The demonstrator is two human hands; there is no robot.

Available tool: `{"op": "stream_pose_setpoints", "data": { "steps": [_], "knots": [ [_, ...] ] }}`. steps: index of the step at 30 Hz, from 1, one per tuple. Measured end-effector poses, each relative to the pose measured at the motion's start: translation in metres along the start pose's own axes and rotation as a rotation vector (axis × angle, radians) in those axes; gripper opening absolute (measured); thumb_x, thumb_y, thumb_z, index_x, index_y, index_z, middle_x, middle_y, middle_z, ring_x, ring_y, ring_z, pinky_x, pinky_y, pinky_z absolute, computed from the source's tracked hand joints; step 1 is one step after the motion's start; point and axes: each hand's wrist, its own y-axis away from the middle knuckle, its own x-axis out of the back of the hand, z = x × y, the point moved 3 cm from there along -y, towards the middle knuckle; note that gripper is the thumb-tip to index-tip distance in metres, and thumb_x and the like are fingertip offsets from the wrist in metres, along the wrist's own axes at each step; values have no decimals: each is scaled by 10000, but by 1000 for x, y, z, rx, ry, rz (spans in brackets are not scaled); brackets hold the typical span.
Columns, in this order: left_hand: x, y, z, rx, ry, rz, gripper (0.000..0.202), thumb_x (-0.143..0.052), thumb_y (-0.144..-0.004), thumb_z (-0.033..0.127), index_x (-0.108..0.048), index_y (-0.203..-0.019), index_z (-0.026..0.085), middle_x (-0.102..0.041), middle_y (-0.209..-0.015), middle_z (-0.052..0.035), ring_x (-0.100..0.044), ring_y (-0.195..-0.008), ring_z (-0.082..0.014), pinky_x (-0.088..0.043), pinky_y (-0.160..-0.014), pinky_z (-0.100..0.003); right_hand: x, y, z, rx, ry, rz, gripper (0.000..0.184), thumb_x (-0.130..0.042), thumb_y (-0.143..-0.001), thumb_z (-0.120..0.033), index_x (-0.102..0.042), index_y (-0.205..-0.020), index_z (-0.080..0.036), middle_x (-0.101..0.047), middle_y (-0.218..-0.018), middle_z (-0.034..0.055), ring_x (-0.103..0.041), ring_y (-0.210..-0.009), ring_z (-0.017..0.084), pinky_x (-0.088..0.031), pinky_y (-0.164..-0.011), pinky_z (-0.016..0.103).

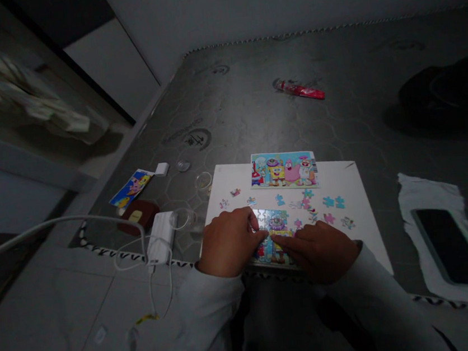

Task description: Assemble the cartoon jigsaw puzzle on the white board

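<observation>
A partly assembled cartoon jigsaw puzzle (278,215) lies at the near edge of a white board (226,185). My left hand (231,240) rests over its left side, thumb and index finger bent close together on the pieces. From the right, my right hand (321,249) touches the puzzle with its index finger extended and its other fingers curled. Whether either hand pinches a piece is hidden. Several loose puzzle pieces (329,202) are scattered behind and beside the puzzle. A cartoon picture card (284,171) lies at the board's far edge.
Left of the board are a white power bank (163,237) with a cable (150,286), a brown box (139,215) and a blue-yellow packet (132,188). A phone (451,246) lies on white paper at right. A red wrapper (301,89) sits farther back.
</observation>
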Motion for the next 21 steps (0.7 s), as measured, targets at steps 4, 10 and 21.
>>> {"op": "stream_pose_setpoints", "data": {
  "steps": [4, 10, 21],
  "knots": [
    [-1, 0, -1, 2, 1, 1, 160, -729, -759, 416, -666, -821, 283, -711, -791, 42, -629, -754, -192, -304, -612, -296, 5, -3, -3, -3, 41, 92, 288, -557, -904, -244, -676, -1166, -228, -626, -664, -2, -522, -573, 144, -188, -617, 308],
    [0, 2, 1, 10, -29, 17, 140, -716, -767, 404, -673, -828, 285, -716, -799, 28, -636, -754, -193, -292, -607, -292, 5, -4, -6, -19, 68, 84, 267, -523, -940, -273, -664, -1163, -230, -625, -660, -4, -517, -575, 137, -193, -629, 323],
    [16, 5, -18, 93, -56, 108, 182, -654, -830, 456, -661, -826, 274, -712, -800, 12, -656, -768, -203, -324, -612, -303, 8, -5, -8, -78, 75, 139, 275, -426, -1000, -292, -671, -1106, -226, -633, -665, -1, -547, -593, 147, -225, -656, 328]
  ]
}}
